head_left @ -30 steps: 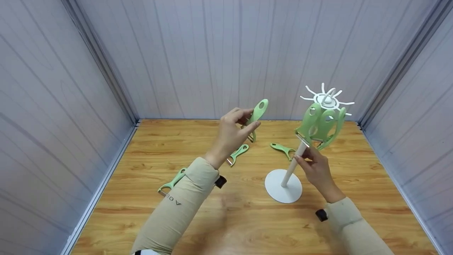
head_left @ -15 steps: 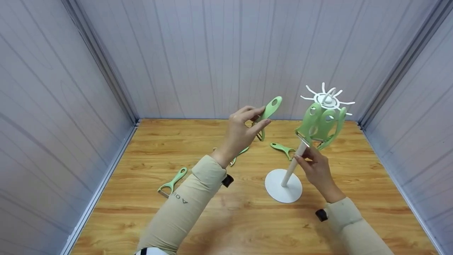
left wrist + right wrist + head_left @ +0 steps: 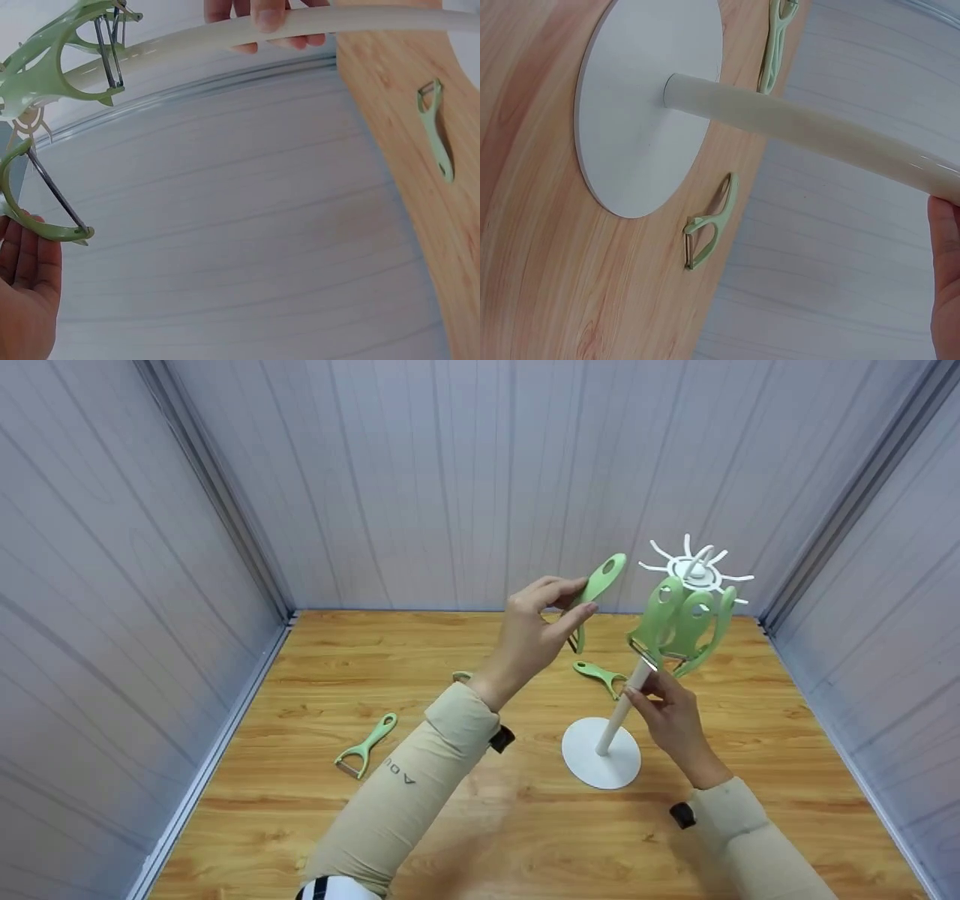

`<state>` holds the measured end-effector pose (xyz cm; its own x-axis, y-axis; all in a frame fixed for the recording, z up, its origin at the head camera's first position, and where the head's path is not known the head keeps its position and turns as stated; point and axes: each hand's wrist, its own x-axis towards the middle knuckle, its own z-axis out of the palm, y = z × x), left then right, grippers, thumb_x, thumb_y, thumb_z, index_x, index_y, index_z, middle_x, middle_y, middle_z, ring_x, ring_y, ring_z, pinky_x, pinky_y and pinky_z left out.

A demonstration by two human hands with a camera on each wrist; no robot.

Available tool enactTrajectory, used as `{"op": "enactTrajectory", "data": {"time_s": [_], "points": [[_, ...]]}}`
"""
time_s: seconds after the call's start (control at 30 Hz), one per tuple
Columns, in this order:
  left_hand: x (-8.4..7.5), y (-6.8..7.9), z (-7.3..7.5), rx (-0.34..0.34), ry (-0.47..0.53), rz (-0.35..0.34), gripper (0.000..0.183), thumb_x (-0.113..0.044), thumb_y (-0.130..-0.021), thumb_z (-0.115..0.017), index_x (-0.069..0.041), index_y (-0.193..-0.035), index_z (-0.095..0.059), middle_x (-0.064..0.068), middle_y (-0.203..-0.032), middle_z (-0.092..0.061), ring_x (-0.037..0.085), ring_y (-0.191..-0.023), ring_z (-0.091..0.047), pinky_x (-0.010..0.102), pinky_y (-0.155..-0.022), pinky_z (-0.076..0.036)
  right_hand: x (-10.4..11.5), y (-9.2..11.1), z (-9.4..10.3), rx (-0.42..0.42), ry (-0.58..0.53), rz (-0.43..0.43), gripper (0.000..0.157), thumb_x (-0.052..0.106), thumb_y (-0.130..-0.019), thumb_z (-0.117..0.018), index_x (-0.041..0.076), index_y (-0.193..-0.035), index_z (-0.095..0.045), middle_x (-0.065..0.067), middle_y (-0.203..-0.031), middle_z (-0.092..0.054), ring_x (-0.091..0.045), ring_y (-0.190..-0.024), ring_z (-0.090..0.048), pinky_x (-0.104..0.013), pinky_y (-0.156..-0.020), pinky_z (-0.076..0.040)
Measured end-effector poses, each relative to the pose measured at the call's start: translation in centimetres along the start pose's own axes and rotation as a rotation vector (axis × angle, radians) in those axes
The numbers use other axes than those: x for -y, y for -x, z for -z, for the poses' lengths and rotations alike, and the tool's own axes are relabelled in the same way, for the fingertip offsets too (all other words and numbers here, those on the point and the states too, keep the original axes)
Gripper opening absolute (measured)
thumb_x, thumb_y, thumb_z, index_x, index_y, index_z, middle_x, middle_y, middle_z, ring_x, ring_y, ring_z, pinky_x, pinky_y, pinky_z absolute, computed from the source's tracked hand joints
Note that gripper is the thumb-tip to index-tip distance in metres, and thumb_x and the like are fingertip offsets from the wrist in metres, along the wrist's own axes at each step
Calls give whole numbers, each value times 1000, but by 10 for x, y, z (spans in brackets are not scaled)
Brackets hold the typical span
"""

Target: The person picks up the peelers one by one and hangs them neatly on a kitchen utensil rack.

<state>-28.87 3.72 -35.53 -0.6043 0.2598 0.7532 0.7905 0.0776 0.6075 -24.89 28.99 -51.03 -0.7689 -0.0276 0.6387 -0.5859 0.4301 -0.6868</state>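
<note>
My left hand (image 3: 534, 634) pinches a green Y-shaped peeler (image 3: 604, 576) by its handle, the holed end pointing up and right, just left of the white hanging rack (image 3: 696, 572). In the left wrist view the peeler's blade end (image 3: 56, 231) juts out beyond the fingers. Several green peelers (image 3: 657, 619) hang by their handle holes from the front hooks, while back and side hooks are bare. With thumb and fingers my right hand (image 3: 679, 727) grips the rack's pole (image 3: 616, 724) below the hanging peelers. The right wrist view shows the pole rising from a round white base (image 3: 649, 142).
On the wooden table (image 3: 510, 825) one green peeler (image 3: 369, 746) lies at the left and another (image 3: 598, 676) behind the base. A third peeler (image 3: 462, 676) is mostly hidden by my left wrist. Pale panel walls (image 3: 465, 480) enclose the back and sides.
My left hand has carried its peeler right and slightly up, closer to the rack. My forearm now covers most of the middle table peeler. The right hand and the rack stay practically in place.
</note>
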Motion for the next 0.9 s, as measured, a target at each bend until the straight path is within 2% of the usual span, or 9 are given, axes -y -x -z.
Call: {"op": "enactTrajectory", "data": {"time_s": [0.3, 0.43, 0.6, 0.9], "points": [[-8, -8, -13, 44, 28, 25, 32, -8, -102, -77, 8, -130, -74, 18, -114, -77, 25, -99, -76, 20, -91, -62, 1, 0, 0, 8, 35, -7, 23, -14, -96, -72, -7, -118, -67, -23, -101, -76, 9, -95, -68, -9, -77, -59], [-9, -9, -18, 51, 23, 25, 31, -8, -103, -76, 8, -130, -75, 19, -114, -77, 26, -99, -77, 19, -90, -61, 2, 0, 0, -1, 42, 11, 26, -18, -94, -72, -7, -117, -68, -24, -100, -75, 11, -94, -67, -7, -76, -57], [-10, -8, -22, 79, 30, 62, 32, -10, -104, -74, 5, -132, -74, 17, -117, -77, 24, -101, -77, 18, -91, -61, 1, -1, 1, 3, 29, 22, 24, -17, -95, -72, -7, -117, -68, -22, -99, -76, 10, -94, -68, -9, -76, -59], [-11, -6, -30, 113, 59, 74, 33, -9, -105, -73, 6, -135, -73, 18, -121, -76, 23, -104, -75, 21, -94, -61, 1, -1, -1, -11, -26, 59, 24, -21, -93, -70, -10, -115, -68, -25, -93, -73, 7, -92, -71, -12, -74, -61]]}}
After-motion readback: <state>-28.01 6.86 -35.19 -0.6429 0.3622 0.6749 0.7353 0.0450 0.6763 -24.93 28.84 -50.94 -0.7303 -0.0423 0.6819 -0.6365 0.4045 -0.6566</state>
